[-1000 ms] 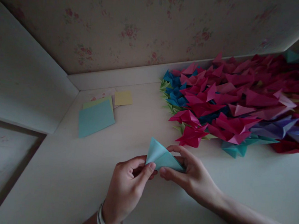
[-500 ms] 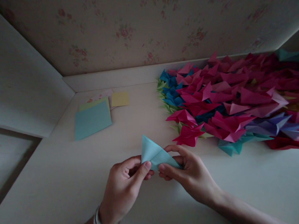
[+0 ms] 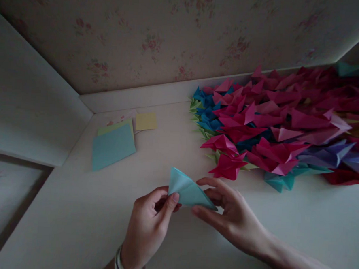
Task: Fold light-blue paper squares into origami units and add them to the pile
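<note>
A light blue folded paper (image 3: pixel 188 192), a flat triangular shape with several layers showing along its upper edge, is held above the white desk. My left hand (image 3: pixel 151 220) pinches its left end between the thumb on top and the fingers beneath. Around the right end is my right hand (image 3: pixel 226 212), its thumb at the lower edge and its index finger by the upper edge. These fingers are spread apart, and whether they touch the paper is hard to tell. A silvery bracelet (image 3: pixel 119 264) circles my left wrist.
Folded paper pieces (image 3: pixel 278 116), mostly pink with some blue, green and purple, pile up at the right against the wall. Left of my hands lie a blue-green paper sheet (image 3: pixel 113 148) and a small yellow paper square (image 3: pixel 146 121). A white panel (image 3: pixel 26 96) stands at left.
My right thumb has come off the face of the folded paper to its lower edge, loosening its pinch. My left hand keeps its grip. The view has shifted slightly.
</note>
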A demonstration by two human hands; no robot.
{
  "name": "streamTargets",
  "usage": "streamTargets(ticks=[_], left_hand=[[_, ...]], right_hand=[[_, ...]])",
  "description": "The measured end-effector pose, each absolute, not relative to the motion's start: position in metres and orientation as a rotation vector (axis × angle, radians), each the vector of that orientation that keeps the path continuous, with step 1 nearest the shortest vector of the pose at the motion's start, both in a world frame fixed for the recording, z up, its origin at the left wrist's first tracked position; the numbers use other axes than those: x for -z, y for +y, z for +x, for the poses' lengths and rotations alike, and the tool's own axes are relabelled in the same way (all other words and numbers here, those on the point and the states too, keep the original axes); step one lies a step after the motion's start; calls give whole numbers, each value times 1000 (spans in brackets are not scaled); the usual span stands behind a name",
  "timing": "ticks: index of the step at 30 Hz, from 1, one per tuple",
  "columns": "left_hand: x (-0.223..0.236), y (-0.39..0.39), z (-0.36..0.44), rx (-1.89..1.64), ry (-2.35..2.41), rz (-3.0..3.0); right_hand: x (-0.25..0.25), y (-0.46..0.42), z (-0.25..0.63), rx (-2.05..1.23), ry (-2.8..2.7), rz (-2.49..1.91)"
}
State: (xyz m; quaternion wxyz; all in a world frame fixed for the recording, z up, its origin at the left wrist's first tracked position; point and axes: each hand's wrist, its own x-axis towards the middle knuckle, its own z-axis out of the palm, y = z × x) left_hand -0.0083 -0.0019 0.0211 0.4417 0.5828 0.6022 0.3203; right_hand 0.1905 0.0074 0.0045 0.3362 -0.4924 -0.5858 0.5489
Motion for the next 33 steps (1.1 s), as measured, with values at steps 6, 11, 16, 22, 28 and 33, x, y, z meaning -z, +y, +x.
streamTargets(ticks=[6,11,16,22,28,33], left_hand=[[-21,-7,0,-723,1444,1537],[-22,4,-14,-830,1479,1320],[-20,14,-28,-930,1517,1122],[-22,15,-28,-904,1370,1030],[-24,11,-22,-743,1035,984],[-24,4,-12,-637,913,931]], right_hand=[[-7,6,183,-1560,-1510,-1299],[-5,10,188,-1788,-1199,-1181],[-10,12,195,-1760,-1075,-1163],[-7,11,203,-1711,-919,-988],[-4,9,202,-1846,-914,-857],[-18,9,199,-2013,-975,-762]])
